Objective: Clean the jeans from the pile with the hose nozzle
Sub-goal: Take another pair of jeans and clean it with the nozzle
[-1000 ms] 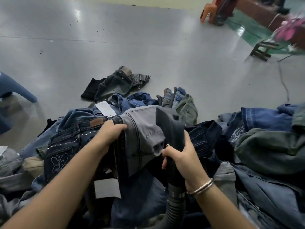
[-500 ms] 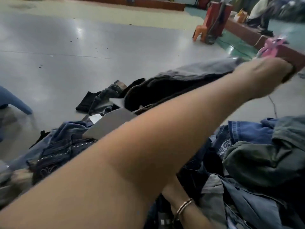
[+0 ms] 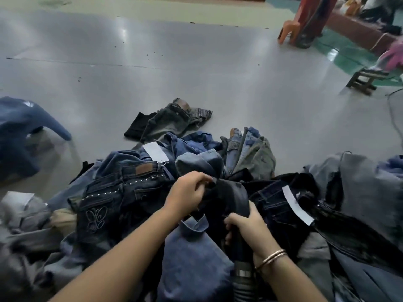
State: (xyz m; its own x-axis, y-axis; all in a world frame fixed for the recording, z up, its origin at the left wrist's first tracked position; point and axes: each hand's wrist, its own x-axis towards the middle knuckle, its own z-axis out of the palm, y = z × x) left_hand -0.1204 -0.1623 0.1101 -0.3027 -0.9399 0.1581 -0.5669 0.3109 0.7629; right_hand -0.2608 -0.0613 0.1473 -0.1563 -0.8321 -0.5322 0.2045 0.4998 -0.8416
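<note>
A big pile of jeans point(image 3: 122, 192) in blue, dark and grey denim fills the lower half of the head view. My right hand point(image 3: 246, 227) grips the black hose nozzle point(image 3: 235, 199), whose head points up and away over the pile; its ribbed hose point(image 3: 244, 284) runs down toward me. My left hand point(image 3: 187, 192) pinches dark denim point(image 3: 272, 205) right at the nozzle's tip. A blue pair point(image 3: 192, 258) lies just below both hands. A grey pair point(image 3: 366, 188) lies at the right of the pile.
A dark grey pair of jeans point(image 3: 170, 120) lies alone on the shiny grey floor point(image 3: 196, 68) beyond the pile. A blue plastic stool point(image 3: 24, 127) stands at the left. A small wooden stool point(image 3: 366, 79), a cable and an orange chair point(image 3: 290, 29) are at the far right.
My left arm swung the grey jeans off to the right and has come back to the pile, now pinching dark denim at the nozzle. The right hand stayed on the nozzle.
</note>
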